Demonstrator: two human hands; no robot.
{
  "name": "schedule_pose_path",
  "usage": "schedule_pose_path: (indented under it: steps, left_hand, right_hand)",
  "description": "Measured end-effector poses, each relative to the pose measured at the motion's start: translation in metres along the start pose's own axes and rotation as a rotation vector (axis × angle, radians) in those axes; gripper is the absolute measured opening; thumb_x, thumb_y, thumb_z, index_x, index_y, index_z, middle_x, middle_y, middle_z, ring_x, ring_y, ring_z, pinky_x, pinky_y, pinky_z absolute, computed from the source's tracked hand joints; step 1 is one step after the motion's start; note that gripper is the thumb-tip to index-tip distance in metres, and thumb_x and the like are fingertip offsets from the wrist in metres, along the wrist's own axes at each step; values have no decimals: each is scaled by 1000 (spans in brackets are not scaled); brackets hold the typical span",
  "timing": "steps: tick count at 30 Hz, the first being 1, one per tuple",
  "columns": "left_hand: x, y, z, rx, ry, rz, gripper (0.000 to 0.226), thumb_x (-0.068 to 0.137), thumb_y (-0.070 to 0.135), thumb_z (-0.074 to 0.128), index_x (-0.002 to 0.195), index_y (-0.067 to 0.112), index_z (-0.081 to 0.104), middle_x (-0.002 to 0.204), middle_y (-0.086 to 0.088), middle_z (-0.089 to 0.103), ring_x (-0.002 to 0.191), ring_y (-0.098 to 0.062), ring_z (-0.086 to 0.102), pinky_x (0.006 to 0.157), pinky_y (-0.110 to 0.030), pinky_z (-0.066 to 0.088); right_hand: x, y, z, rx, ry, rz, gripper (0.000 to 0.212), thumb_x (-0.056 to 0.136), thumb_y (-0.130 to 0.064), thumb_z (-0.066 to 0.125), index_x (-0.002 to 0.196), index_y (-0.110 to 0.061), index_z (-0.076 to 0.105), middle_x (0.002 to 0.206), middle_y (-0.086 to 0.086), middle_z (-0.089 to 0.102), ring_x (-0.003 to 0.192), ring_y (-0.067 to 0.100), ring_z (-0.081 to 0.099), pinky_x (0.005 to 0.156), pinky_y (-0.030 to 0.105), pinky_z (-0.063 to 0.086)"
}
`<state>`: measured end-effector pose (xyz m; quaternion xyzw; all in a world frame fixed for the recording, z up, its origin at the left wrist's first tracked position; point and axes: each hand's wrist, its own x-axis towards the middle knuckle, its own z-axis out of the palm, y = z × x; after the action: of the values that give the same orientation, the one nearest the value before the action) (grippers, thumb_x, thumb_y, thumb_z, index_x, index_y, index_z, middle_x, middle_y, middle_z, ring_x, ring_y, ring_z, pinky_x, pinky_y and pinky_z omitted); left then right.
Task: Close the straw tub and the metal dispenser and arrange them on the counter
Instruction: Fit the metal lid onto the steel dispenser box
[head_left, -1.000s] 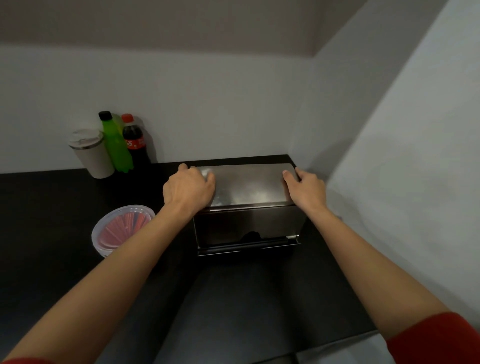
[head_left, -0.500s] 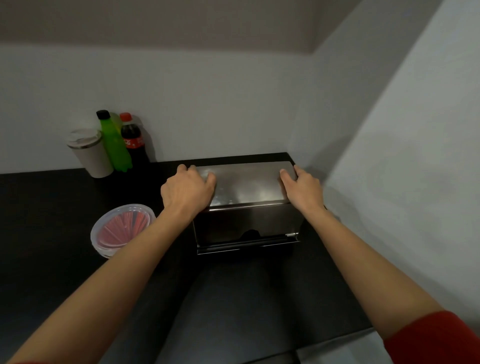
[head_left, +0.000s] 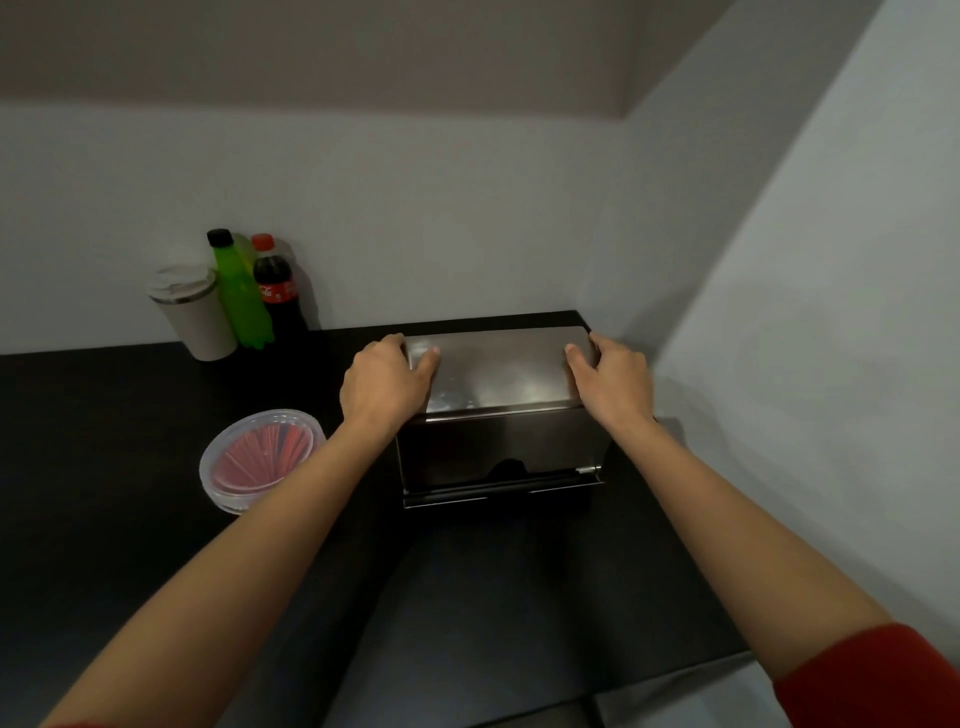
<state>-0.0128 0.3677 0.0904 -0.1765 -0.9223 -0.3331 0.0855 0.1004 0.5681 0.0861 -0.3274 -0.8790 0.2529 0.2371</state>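
Observation:
The metal dispenser (head_left: 498, 415) is a brushed steel box standing in the back right corner of the black counter (head_left: 104, 519), its lid down flat. My left hand (head_left: 382, 382) grips the lid's left end with the thumb on top. My right hand (head_left: 613, 384) grips the lid's right end the same way. To the left of the dispenser sits the round clear straw tub (head_left: 260, 460), with a clear lid on it and red straws showing through.
At the back left, against the wall, stand a beige lidded cup (head_left: 195, 312), a green bottle (head_left: 239, 291) and a cola bottle (head_left: 278, 291). Grey walls (head_left: 831, 312) close in behind and right of the dispenser. The counter's front edge runs at lower right.
Both hands have stayed on the dispenser's lid ends. The dispenser and hands sit very slightly nearer the back wall than a second ago; the tub has not moved.

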Motion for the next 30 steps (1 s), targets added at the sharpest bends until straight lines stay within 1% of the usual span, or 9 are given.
schedule_pose_path:
  steps: [2, 7, 10, 13, 18, 21, 25, 28, 30]
  left_hand:
    - [2, -4, -1, -99, -33, -25, 59, 87, 47, 57, 132, 9, 48, 122, -11, 60, 106, -25, 58, 75, -29, 41]
    - [3, -11, -7, -294, -57, -114, 55, 82, 42, 65, 127, 14, 51, 114, -6, 62, 85, -11, 54, 59, -17, 40]
    - [1, -15, -13, -347, -64, -129, 52, 82, 40, 66, 125, 14, 52, 112, -5, 63, 85, -10, 55, 62, -18, 42]
    - [-5, -17, -21, -364, -31, -118, 51, 82, 36, 66, 126, 14, 52, 113, -4, 64, 86, -9, 56, 56, -13, 36]
    - [-27, -19, -40, -343, 45, -55, 51, 80, 35, 69, 125, 14, 55, 116, -4, 63, 93, -13, 59, 73, -23, 44]
    - [-45, -22, -52, -338, 64, -2, 52, 79, 35, 70, 125, 14, 55, 118, -5, 62, 100, -16, 59, 78, -24, 44]
    - [-66, -31, -66, -313, 90, 122, 51, 79, 31, 70, 124, 14, 55, 124, -4, 60, 116, -16, 52, 93, -28, 42]
    - [-78, -40, -74, -267, 103, 176, 53, 78, 30, 71, 126, 16, 54, 125, -3, 57, 119, -17, 49, 98, -31, 40]
    - [-82, -48, -76, -251, 100, 173, 55, 78, 31, 72, 127, 18, 52, 127, -3, 55, 121, -18, 46, 97, -28, 37]
  right_hand:
    - [-2, -3, -1, -35, 41, -14, 49, 93, -41, 45, 132, -12, 50, 129, 13, 56, 121, 32, 47, 101, 47, 38]
    - [-8, -17, 0, -47, 70, -55, 47, 91, -42, 48, 130, -16, 50, 131, 9, 53, 124, 30, 41, 101, 45, 31]
    - [-14, -26, 1, -53, 68, -83, 47, 90, -43, 49, 129, -18, 50, 132, 8, 52, 125, 28, 38, 101, 45, 29]
    - [-24, -33, 2, -37, 64, -133, 46, 88, -43, 50, 128, -19, 51, 130, 7, 52, 125, 26, 39, 101, 43, 30]
    - [-47, -47, 4, -4, 25, -221, 46, 87, -43, 52, 126, -18, 53, 129, 5, 53, 124, 25, 39, 101, 42, 30]
    - [-62, -57, 5, 3, -3, -289, 46, 87, -42, 54, 126, -16, 54, 125, 5, 54, 122, 24, 40, 97, 40, 31]
    - [-81, -73, 8, 35, -30, -329, 45, 87, -42, 54, 124, -18, 55, 124, 4, 53, 122, 22, 39, 100, 39, 32]
    - [-97, -84, 14, 54, -46, -382, 43, 87, -39, 56, 124, -19, 54, 124, 2, 52, 122, 19, 40, 101, 37, 33]
    - [-106, -90, 19, 76, -62, -409, 42, 87, -38, 57, 125, -20, 54, 124, 1, 52, 121, 18, 40, 100, 34, 34]
